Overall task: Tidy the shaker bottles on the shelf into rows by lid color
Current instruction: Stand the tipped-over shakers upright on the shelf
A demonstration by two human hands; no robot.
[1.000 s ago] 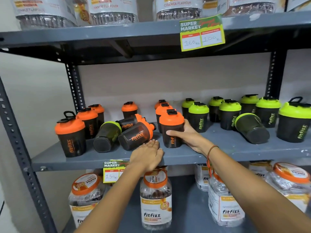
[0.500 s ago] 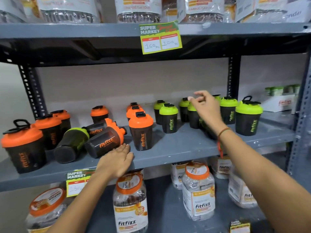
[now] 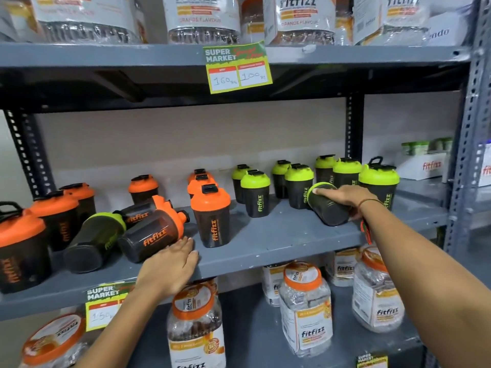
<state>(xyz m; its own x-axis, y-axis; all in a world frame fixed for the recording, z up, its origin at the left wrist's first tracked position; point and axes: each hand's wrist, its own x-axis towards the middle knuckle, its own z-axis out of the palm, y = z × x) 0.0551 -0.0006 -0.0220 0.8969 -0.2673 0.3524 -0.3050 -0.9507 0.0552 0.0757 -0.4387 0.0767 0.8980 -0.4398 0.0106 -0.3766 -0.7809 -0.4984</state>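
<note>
The right hand [image 3: 348, 197] clasped a toppled green-lidded shaker [image 3: 328, 205]; ideally it would tip upright. The left hand [image 3: 170, 269] rested spread on the shelf [image 3: 265, 243].

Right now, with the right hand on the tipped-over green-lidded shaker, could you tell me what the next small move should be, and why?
Probably stand it upright among the green row. The right hand grips the tipped green-lidded shaker, which lies on its side on the shelf, beside upright green-lidded shakers. The left hand rests flat at the shelf edge, by a tipped orange-lidded shaker.
</note>
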